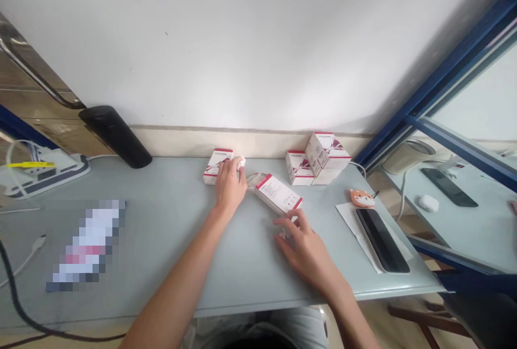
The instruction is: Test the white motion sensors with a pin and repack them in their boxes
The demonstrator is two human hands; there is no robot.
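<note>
My left hand (229, 185) reaches to the back of the grey table (169, 220) and closes on a small white object (240, 163) beside a white and red box (217, 166). My right hand (305, 246) rests lower on the table, fingers curled at the near end of a long white and red box (278, 194) that lies flat and slanted. A clear plastic wrapper (253, 179) lies at that box's far end. Three more white and red boxes (319, 159) are stacked against the wall at the back right.
A black phone (382, 239) lies on white paper at the right edge, with a small orange figure (361, 197) behind it. A black cylinder (115, 136) leans at the back left near a white power strip (44, 174). A black cable (24, 311) crosses the front left.
</note>
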